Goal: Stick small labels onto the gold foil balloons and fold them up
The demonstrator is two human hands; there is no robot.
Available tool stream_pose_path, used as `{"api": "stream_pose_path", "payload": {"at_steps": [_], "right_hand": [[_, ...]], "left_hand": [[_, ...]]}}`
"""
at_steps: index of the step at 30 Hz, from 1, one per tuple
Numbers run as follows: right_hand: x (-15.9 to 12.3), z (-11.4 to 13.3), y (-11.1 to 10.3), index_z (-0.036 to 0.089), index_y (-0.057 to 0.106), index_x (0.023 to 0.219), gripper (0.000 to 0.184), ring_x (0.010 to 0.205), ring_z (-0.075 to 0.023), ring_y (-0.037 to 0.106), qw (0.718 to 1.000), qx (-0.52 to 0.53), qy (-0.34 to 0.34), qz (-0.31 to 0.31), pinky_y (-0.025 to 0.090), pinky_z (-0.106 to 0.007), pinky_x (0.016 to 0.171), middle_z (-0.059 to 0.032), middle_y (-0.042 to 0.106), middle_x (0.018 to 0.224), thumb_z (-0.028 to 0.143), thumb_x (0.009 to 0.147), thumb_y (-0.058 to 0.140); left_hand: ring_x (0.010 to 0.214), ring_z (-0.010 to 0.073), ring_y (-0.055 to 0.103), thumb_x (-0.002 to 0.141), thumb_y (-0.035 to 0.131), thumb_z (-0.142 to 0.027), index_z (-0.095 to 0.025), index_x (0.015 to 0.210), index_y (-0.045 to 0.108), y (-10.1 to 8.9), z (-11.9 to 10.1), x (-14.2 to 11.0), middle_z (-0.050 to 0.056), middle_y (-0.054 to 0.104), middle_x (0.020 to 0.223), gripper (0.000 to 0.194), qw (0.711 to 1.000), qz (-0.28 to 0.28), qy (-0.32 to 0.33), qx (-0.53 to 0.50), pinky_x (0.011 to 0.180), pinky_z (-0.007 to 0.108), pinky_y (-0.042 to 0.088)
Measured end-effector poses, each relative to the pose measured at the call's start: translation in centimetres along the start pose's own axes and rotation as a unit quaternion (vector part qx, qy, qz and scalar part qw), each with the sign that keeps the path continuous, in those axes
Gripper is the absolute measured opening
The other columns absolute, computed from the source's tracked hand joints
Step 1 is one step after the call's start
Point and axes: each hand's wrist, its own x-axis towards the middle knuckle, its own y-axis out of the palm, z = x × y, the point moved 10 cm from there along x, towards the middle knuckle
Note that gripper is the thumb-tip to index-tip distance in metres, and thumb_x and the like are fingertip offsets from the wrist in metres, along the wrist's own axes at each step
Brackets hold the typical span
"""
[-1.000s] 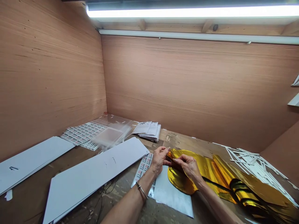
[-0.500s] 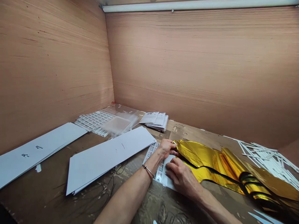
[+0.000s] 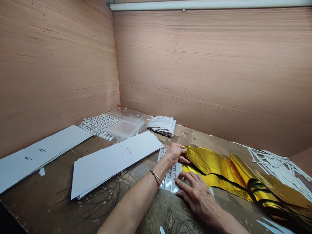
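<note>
My left hand (image 3: pixel 176 153), a bracelet on its wrist, pinches the left end of a long piece of shiny gold foil (image 3: pixel 207 157) between thumb and fingers. The foil has curved edges, lies flat at the left and curls into folds at the right. Under and beside my hands is a sheet of small printed stickers (image 3: pixel 168 182) with CE marks. My right hand (image 3: pixel 197 193) is open and low, its index finger and thumb touching the sticker sheet's right edge. A white piece shows partly between the hands, mostly covered.
White card stacks (image 3: pixel 114 165) lie at the left, one marked by hand. Behind them are more sticker sheets (image 3: pixel 99 125), clear plastic bags (image 3: pixel 129 125) and printed leaflets (image 3: pixel 162 125). White sticks (image 3: pixel 280 165) pile up at the right. Wooden walls enclose the table.
My right hand has moved slightly down and its fingers have spread. More of the sticker sheet's right side is uncovered where white backing showed. My left hand stays on the gold foil.
</note>
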Motion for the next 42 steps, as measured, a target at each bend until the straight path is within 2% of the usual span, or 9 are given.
{"api": "stream_pose_path", "payload": {"at_steps": [3,7,11,15,21,27,35,39,42], "right_hand": [[-0.8,-1.4,-0.8,0.027,0.054,0.102,0.025,0.090,-0.0211,0.042,0.999,-0.039,0.018,0.000,0.033,-0.038,0.076,-0.0037,0.054,0.100,0.036,0.081,0.044],[-1.6,-2.8,-1.4,0.026,0.057,0.094,0.020,0.084,-0.0205,0.043,0.998,-0.050,0.032,0.013,0.035,-0.037,0.073,-0.0049,0.053,0.089,0.035,0.081,0.045],[-1.8,-3.1,-1.4,0.023,0.057,0.090,0.018,0.081,-0.0191,0.043,0.999,-0.002,0.051,0.007,0.037,-0.034,0.069,-0.0062,0.052,0.087,0.028,0.083,0.041],[-1.6,-2.9,-0.4,0.019,0.057,0.087,0.021,0.080,-0.0181,0.044,0.995,0.073,0.072,-0.013,0.039,-0.032,0.068,-0.0068,0.051,0.084,0.022,0.085,0.036],[-1.2,-3.5,0.5,0.018,0.056,0.077,0.014,0.079,-0.0166,0.046,0.982,0.156,0.092,-0.048,0.039,-0.030,0.069,-0.0045,0.052,0.080,0.019,0.082,0.043],[-0.4,-4.5,0.8,0.017,0.046,0.064,0.014,0.074,-0.0161,0.045,0.978,0.145,0.148,-0.031,0.038,-0.028,0.066,-0.0029,0.051,0.073,0.013,0.077,0.047],[-0.6,-3.2,1.5,0.016,0.042,0.069,0.015,0.070,-0.0161,0.041,0.992,0.066,0.088,-0.054,0.034,-0.029,0.062,-0.0051,0.047,0.074,0.007,0.078,0.034],[-0.8,-2.8,1.2,0.017,0.040,0.071,0.016,0.066,-0.0147,0.040,0.989,0.116,0.075,-0.046,0.034,-0.027,0.060,-0.0035,0.047,0.071,0.006,0.077,0.031],[-0.8,-3.2,-0.1,0.018,0.041,0.073,0.011,0.065,-0.0127,0.042,0.972,0.209,0.099,-0.027,0.034,-0.025,0.059,-0.0012,0.048,0.072,0.009,0.076,0.035]], "left_hand": [[0.041,0.0108,0.050,0.070,0.050,-0.003,-0.010,0.052,0.040,-0.3,0.3,0.1,-0.003,0.041,0.052,0.022,0.999,-0.034,-0.013,0.001,0.041,0.035,0.050],[0.047,0.0126,0.052,0.069,0.056,-0.009,-0.009,0.054,0.044,-0.5,0.8,-0.4,0.000,0.045,0.053,0.020,0.999,-0.032,-0.005,-0.021,0.041,0.034,0.051],[0.050,0.0135,0.054,0.071,0.055,-0.012,-0.009,0.060,0.047,-0.9,1.5,-0.8,0.003,0.052,0.057,0.013,0.998,-0.032,0.008,-0.047,0.042,0.032,0.051],[0.047,0.0133,0.054,0.071,0.050,-0.009,-0.009,0.061,0.046,-1.2,1.8,-0.6,0.004,0.053,0.056,0.011,0.998,-0.042,0.017,-0.036,0.041,0.032,0.051],[0.045,0.0118,0.053,0.069,0.050,-0.009,-0.009,0.060,0.047,-1.2,1.5,-0.6,0.003,0.052,0.056,0.009,0.997,-0.057,0.038,-0.022,0.041,0.031,0.051],[0.042,0.0099,0.050,0.069,0.049,-0.010,-0.010,0.062,0.047,-1.2,1.5,-0.4,0.002,0.051,0.056,0.008,0.997,-0.059,0.045,-0.019,0.040,0.032,0.051],[0.046,0.0125,0.052,0.068,0.054,-0.011,-0.010,0.060,0.047,-1.2,1.5,-0.5,0.001,0.048,0.051,0.011,0.997,-0.056,0.039,-0.035,0.042,0.033,0.051],[0.047,0.0126,0.053,0.068,0.055,-0.012,-0.010,0.061,0.047,-1.1,1.3,-0.6,0.001,0.048,0.051,0.011,0.997,-0.054,0.043,-0.032,0.043,0.033,0.052],[0.046,0.0125,0.053,0.069,0.051,-0.011,-0.010,0.061,0.047,-1.0,1.3,-0.6,0.003,0.051,0.054,0.009,0.997,-0.052,0.043,-0.026,0.042,0.032,0.051]]}}
